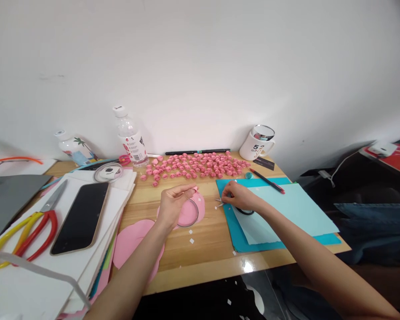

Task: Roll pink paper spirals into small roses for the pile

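Note:
My left hand (174, 203) is closed in a pinch on a small pink paper piece (195, 189), above the wooden table. Below it lie a round pink paper (202, 205) and a clear tape roll (197, 217). Another pink paper sheet (135, 235) with a curved edge lies nearer me, partly behind my left forearm. My right hand (237, 195) is closed on small scissors (219, 202); their metal tips point left, and a black handle loop shows under the palm. Light blue paper (286, 213) on a darker blue sheet (235, 235) lies beneath that hand.
Many rolled pink paper flowers (200, 165) spread along the back. A mug (253, 146), a black-and-red pen (268, 181) and a water bottle (131, 142) stand or lie around them. On the left, papers carry a phone (80, 218) and red-yellow scissors (36, 229).

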Available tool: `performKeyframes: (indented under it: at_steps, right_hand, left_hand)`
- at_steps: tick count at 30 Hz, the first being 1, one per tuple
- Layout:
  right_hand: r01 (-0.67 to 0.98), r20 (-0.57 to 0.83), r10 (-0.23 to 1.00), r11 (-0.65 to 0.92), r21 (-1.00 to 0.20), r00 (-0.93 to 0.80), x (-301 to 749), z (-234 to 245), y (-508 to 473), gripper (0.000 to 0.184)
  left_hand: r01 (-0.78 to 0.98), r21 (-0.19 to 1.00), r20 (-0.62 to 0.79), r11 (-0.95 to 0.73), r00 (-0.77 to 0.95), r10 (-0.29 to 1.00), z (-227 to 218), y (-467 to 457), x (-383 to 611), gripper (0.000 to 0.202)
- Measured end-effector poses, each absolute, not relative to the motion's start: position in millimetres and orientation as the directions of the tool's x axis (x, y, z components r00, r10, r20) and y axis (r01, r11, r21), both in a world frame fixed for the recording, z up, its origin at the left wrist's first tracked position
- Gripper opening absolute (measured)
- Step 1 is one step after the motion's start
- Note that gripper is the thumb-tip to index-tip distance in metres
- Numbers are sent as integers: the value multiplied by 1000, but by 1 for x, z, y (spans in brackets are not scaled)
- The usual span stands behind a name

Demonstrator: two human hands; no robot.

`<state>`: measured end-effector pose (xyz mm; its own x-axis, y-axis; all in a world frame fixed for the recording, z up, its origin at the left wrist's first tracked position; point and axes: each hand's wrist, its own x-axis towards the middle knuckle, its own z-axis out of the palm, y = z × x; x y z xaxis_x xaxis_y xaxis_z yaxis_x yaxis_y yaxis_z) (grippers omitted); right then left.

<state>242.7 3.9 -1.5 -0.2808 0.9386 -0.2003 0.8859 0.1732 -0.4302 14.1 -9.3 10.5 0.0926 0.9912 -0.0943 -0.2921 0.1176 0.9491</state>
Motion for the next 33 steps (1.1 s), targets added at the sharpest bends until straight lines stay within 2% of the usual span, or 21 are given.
performKeyframes:
  at_steps: [7, 14, 18, 22, 26, 33]
  right_hand:
    - [874, -101, 955, 210, -438, -280, 243, -16, -8, 16]
    - [758, -23, 965, 190, -624, -261, 244, -7, -15, 26]
    - [597, 16, 987, 110, -794, -160, 232, 17, -24, 32]
    - [268, 40, 997, 55, -962, -63, 197, 37, -40, 28]
    - [100, 4, 991, 18, -995, -135, 166, 40, -40, 27]
    - [-80, -87, 994, -92, -993, -71, 150, 35, -32, 29]
  left_hand:
    - [-290, 952, -79, 94, 63, 995, 11, -9, 14, 20]
    - [-326, 937, -109, 126, 69, 992, 4, -9, 18, 22]
    - [-351, 924, -137, 149, 61, 989, 2, -11, 20, 23]
    - [-357, 926, -119, 126, 43, 992, 2, -11, 20, 21]
    - [-400, 909, -100, 119, 68, 993, 4, -11, 20, 20]
    - [-503, 845, -143, 180, 111, 983, 12, -12, 21, 18]
